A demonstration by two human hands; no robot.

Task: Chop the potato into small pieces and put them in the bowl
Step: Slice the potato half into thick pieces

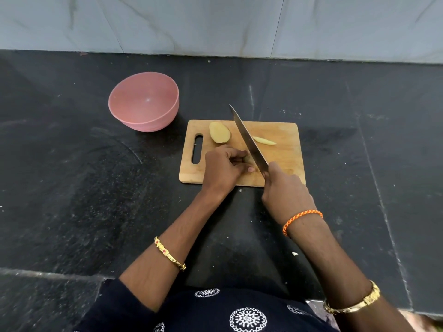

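**A:** Wooden cutting board (282, 161) lying on a dark stone counter (72, 188), handle slot at its left end. What's on it?

**B:** A potato half (219, 135), cut face up, at the far left corner by the slot. A thin potato wedge (264, 140) sits right of the blade, apart from the half. And the left hand (223, 168) is curled down over a third potato piece (248, 159), pinning it to the board; only a sliver of it shows past the fingers.

**A:** And the knife?

**B:** The right hand (285, 190) is wrapped round the handle, which is hidden in the fist. The chef's knife (249, 140) runs diagonally across the board, its tip past the far edge, the blade right against the left fingertips.

**A:** The bowl?

**B:** The pink bowl (143, 101) is off the board, up and left, close to its far left corner. No pieces in it that I can see.

**A:** Room to move?

**B:** The right half of the board is bare. The hands work at the near edge. A tiled wall (215, 22) bounds the counter at the back, and small pale scraps dot the counter near the arms.
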